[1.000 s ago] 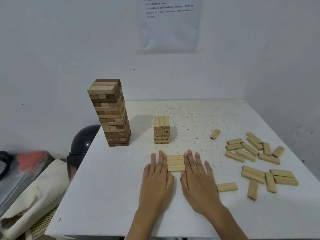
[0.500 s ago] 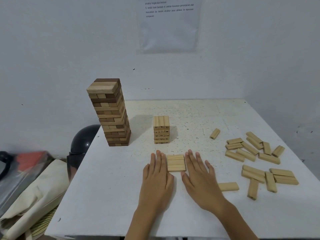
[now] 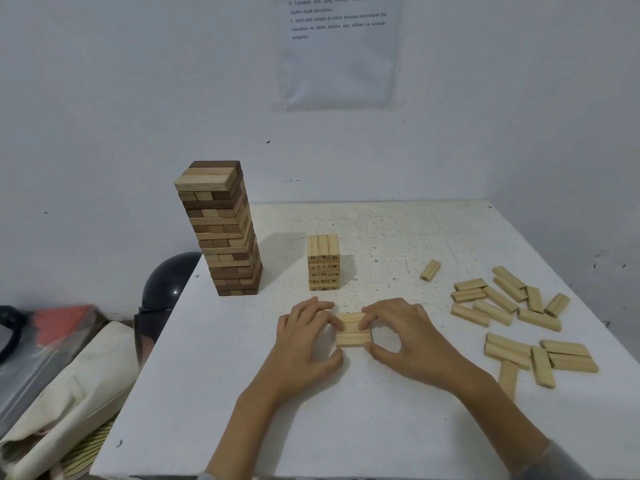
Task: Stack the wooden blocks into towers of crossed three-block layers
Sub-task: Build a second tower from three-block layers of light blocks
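A flat row of three pale wooden blocks (image 3: 352,330) lies on the white table (image 3: 381,427), near its middle front. My left hand (image 3: 304,341) grips the row's left end with curled fingers and thumb. My right hand (image 3: 405,337) pinches its right end between fingers and thumb. Behind them stands a short tower of numbered pale blocks (image 3: 323,263). A tall tower of mixed dark and light blocks (image 3: 221,230) stands at the back left.
Several loose pale blocks (image 3: 512,299) lie scattered at the right, with more (image 3: 543,355) nearer the front right and a single one (image 3: 430,270) further back. A dark helmet (image 3: 169,282) and bags (image 3: 59,393) sit off the table's left edge.
Both hands lay flat beside the three-block row; now their fingers have curled and they grasp its two ends. The towers and loose blocks have not moved.
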### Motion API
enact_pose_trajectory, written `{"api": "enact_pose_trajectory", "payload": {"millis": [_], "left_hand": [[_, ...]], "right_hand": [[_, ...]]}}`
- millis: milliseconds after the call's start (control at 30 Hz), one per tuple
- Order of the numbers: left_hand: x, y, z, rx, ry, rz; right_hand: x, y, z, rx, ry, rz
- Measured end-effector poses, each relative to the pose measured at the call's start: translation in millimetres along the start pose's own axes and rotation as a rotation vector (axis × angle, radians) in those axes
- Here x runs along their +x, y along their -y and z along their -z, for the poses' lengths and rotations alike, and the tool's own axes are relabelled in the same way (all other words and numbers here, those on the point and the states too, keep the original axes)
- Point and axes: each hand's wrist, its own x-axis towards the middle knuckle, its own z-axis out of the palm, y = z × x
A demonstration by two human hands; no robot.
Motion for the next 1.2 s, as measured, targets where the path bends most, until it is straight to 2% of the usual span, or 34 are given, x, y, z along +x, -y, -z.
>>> {"api": "enact_pose_trajectory", "payload": {"millis": [433,700,800,1067,1200], "left_hand": [[7,8,2,-0.035,0.008,-0.021],[7,6,3,-0.249,0.002,0.070],[7,2,6,-0.306,-0.047,0.075],[25,-12,38,-0.516,-0.267,0.038],[39,-14,45,-0.574,-0.367,0.065]], "right_hand": [[2,-9,2,-0.021,0.032,0.033],[2,-7,-1,0.068,-0.019,0.021],[2,-5,1,0.155,-0.052,0.010],[25,22,26,0.567,-0.238,-0.026],[47,29,28,0.636,-0.309,-0.046]]}}
